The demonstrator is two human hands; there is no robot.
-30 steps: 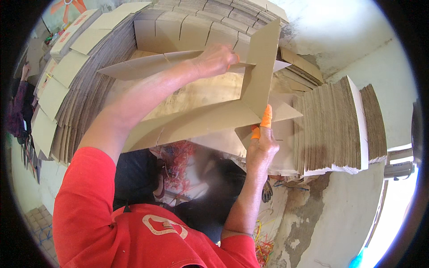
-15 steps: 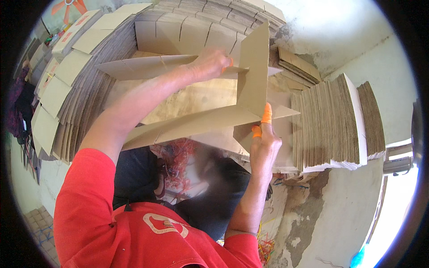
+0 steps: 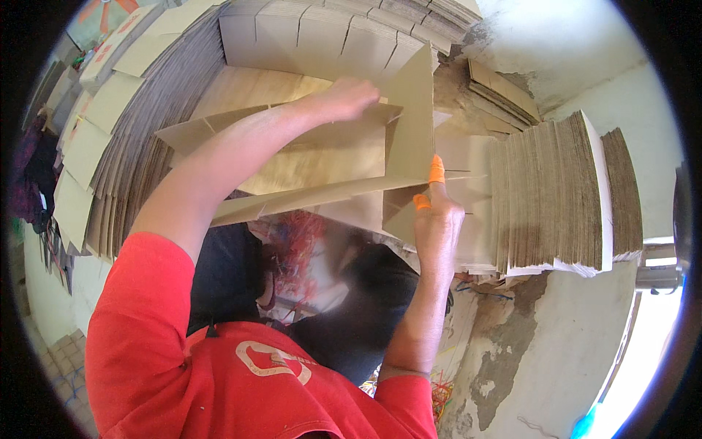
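Two long slotted cardboard strips stand on edge across the work surface, one far (image 3: 219, 123) and one near (image 3: 307, 196). At their right ends they meet a cardboard cross strip (image 3: 411, 110) standing upright. My left hand (image 3: 347, 101) is closed at the far strip's top edge, close to the cross strip; its fingertips are mostly hidden. Orange covers sit on the thumb and index finger of my right hand (image 3: 439, 211), which pinches the cross strip near its junction with the near strip. The slot joints are partly hidden.
A light wooden board (image 3: 256, 82) lies beneath the strips. Tall stacks of cardboard stand at the left (image 3: 139, 139), the back (image 3: 314, 36) and the right (image 3: 548, 197). A smaller cardboard pile (image 3: 503, 91) rests at the back right. Red stringy scraps (image 3: 296, 245) lie below.
The far strip's middle now sits lower and nearer, and my left hand has turned so its orange finger cover is out of sight. My right hand stays by the near junction.
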